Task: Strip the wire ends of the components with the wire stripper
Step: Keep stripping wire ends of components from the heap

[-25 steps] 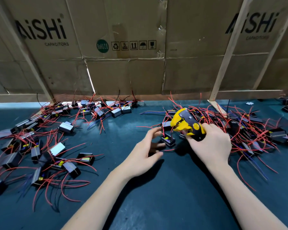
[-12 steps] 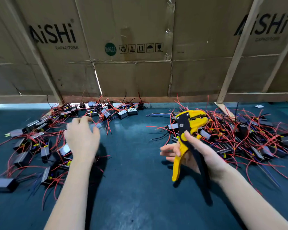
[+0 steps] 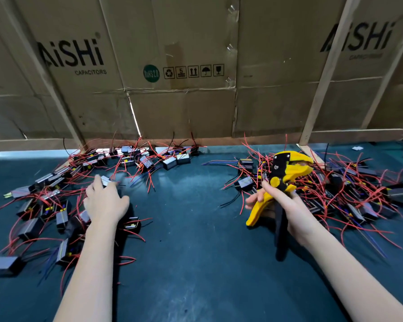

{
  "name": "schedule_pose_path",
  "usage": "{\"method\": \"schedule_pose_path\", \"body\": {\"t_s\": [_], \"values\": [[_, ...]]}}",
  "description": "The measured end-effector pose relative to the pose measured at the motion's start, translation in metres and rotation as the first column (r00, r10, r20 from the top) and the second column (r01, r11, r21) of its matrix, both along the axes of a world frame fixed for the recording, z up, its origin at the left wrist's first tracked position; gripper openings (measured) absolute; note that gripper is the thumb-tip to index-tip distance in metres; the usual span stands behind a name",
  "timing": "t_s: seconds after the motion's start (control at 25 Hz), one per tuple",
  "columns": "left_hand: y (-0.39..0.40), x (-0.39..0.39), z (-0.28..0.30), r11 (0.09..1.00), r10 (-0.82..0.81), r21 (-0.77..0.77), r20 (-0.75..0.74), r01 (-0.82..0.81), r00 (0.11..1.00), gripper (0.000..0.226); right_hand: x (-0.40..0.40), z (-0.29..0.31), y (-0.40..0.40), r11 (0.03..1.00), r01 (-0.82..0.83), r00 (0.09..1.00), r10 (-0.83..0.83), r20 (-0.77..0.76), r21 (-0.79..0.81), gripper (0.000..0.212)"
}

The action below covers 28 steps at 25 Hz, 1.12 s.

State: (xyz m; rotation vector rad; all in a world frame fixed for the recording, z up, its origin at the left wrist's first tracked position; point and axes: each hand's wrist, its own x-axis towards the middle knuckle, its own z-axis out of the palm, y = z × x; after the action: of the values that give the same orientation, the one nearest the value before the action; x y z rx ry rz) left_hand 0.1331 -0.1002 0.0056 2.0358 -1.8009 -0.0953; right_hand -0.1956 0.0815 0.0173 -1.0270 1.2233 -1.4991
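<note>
My right hand [image 3: 289, 208] grips the yellow and black wire stripper [image 3: 286, 168] by its handles. The tool stands upright above the mat, its jaws pointing right over the right pile of components [image 3: 363, 196]. These are small black and grey boxes with red and blue wires. My left hand [image 3: 105, 203] hovers palm down over the left pile of components [image 3: 40, 219], fingers loosely curled. A blurred grey component [image 3: 107, 181] sits just past its fingertips; whether they touch is unclear.
A dark green mat [image 3: 196, 263] covers the table. More components [image 3: 149, 159] lie along the back edge. A wall of cardboard boxes [image 3: 184, 101] with wooden slats [image 3: 323, 73] closes off the far side.
My left hand went from beside the stripper to the left pile and has dropped lower over it. My right hand lifted the stripper upright and its handles spread apart.
</note>
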Motion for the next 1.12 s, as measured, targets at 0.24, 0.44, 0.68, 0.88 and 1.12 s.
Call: {"method": "schedule_pose_path", "body": {"t_s": [0.24,0.44,0.68,0.88,1.12], "values": [[0.002,-0.003,-0.001,0.995,0.011,-0.095,-0.093,-0.020,0.996,0.028,0.003,0.011,0.013,0.981,-0.188,0.891,0.154,-0.426,-0.040,0.025],[-0.002,-0.008,-0.008,0.983,-0.179,-0.011,0.108,0.182,0.978,0.054,0.011,0.004,0.011,0.969,-0.235,0.880,0.244,-0.408,0.073,0.037],[0.012,-0.015,0.004,0.942,-0.298,-0.130,0.097,0.309,0.950,0.027,0.023,-0.002,0.004,0.994,-0.091,0.847,0.111,-0.520,0.064,0.052],[0.050,-0.055,0.025,0.622,-0.774,-0.081,-0.214,0.779,0.596,0.025,0.014,-0.005,0.003,0.966,0.213,0.652,-0.254,-0.714,-0.149,0.043],[0.078,-0.102,0.011,0.451,-0.846,-0.062,-0.350,0.891,0.403,0.013,-0.018,-0.003,0.004,0.815,0.369,0.092,-0.511,-0.855,-0.447,0.044]]}}
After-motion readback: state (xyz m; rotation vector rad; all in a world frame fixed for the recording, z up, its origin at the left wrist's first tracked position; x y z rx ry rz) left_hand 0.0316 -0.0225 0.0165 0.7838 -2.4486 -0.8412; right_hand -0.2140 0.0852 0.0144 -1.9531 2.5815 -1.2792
